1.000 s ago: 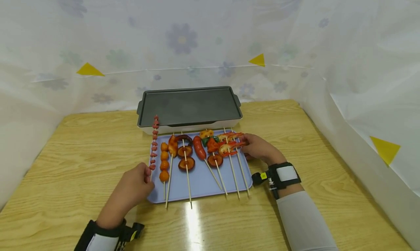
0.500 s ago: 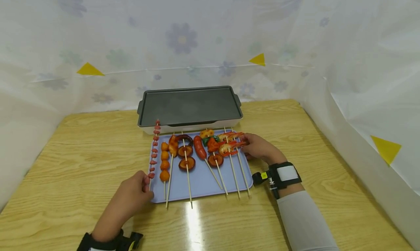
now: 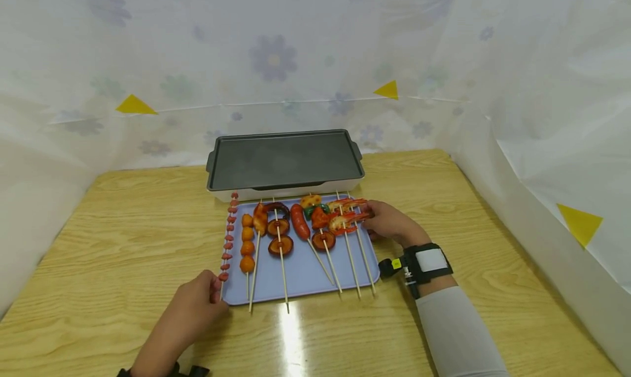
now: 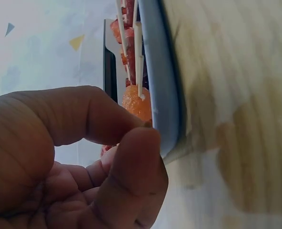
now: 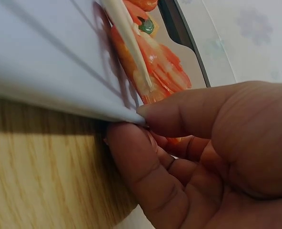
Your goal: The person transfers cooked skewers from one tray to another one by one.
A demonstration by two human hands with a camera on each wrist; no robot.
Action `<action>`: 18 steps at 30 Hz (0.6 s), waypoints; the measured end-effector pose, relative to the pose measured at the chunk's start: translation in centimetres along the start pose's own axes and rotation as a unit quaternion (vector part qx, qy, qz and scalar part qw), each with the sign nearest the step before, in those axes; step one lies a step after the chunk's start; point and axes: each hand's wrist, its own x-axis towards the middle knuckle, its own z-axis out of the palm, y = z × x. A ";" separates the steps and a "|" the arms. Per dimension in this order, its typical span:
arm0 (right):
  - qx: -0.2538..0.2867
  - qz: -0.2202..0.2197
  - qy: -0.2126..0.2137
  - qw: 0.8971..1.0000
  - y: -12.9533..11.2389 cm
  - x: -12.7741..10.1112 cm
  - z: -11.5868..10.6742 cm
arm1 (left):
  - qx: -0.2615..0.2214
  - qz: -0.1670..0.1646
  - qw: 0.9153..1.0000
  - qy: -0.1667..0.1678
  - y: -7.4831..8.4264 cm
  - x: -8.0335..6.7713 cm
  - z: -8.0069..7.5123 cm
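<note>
In the head view my left hand [image 3: 199,303] pinches the lower stick of a skewer of small red meat pieces [image 3: 227,245]. That skewer lies along the left edge of a lavender tray [image 3: 303,273]. In the left wrist view thumb and forefinger meet on the stick, which they mostly hide. My right hand [image 3: 394,223] grips the tray's right edge between thumb and forefinger; the right wrist view shows the tray rim [image 5: 124,114] between them. Beside the right fingers lie shrimp skewers [image 3: 347,223]. An orange ball skewer [image 3: 247,249] lies right of the meat skewer.
Behind the tray stands a dark flat griddle [image 3: 286,158] with a pale base. Also on the tray are a sausage skewer [image 3: 299,222], mushroom skewers [image 3: 280,246] and a few others, several sticks overhanging the front rim. Flowered sheeting [image 3: 273,59] hangs around the wooden table [image 3: 133,229].
My left hand has drawn the meat skewer toward me, so its tip has come back from over the griddle to the tray's far left corner. The right hand stays on the tray edge.
</note>
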 end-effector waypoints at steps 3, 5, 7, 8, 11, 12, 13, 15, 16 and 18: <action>0.002 0.001 0.000 1.000 -0.1 -0.1 0.0 | 0.003 0.001 1.000 0.004 -0.1 -0.4 0.3; 0.006 0.002 -0.002 1.000 0.0 -0.1 -0.1 | 0.001 0.001 1.000 0.005 -0.2 -0.5 0.5; 0.010 0.001 -0.003 1.000 0.0 -0.1 -0.2 | -0.005 0.004 1.000 0.008 -0.2 -0.6 0.7; 0.011 -0.001 -0.003 1.000 0.0 0.0 -0.2 | -0.006 0.004 1.000 0.010 -0.2 -0.6 0.8; 0.017 -0.003 -0.005 1.000 0.2 0.0 -0.2 | -0.011 0.004 1.000 0.017 -0.1 -0.5 1.0; 0.018 -0.003 -0.006 1.000 0.3 0.0 -0.2 | -0.012 0.003 1.000 0.018 -0.1 -0.4 1.1; 0.017 -0.003 -0.006 1.000 0.3 0.1 -0.2 | -0.013 0.002 1.000 0.019 0.0 -0.4 1.2; 0.020 -0.003 -0.007 1.000 0.3 0.0 -0.2 | -0.016 0.001 1.000 0.022 0.1 -0.4 1.3; 0.022 -0.003 -0.008 1.000 0.3 0.1 -0.1 | -0.016 0.000 1.000 0.023 0.1 -0.4 1.3; 0.021 -0.003 -0.005 1.000 0.3 0.1 -0.1 | -0.013 0.001 1.000 0.024 0.1 -0.5 1.3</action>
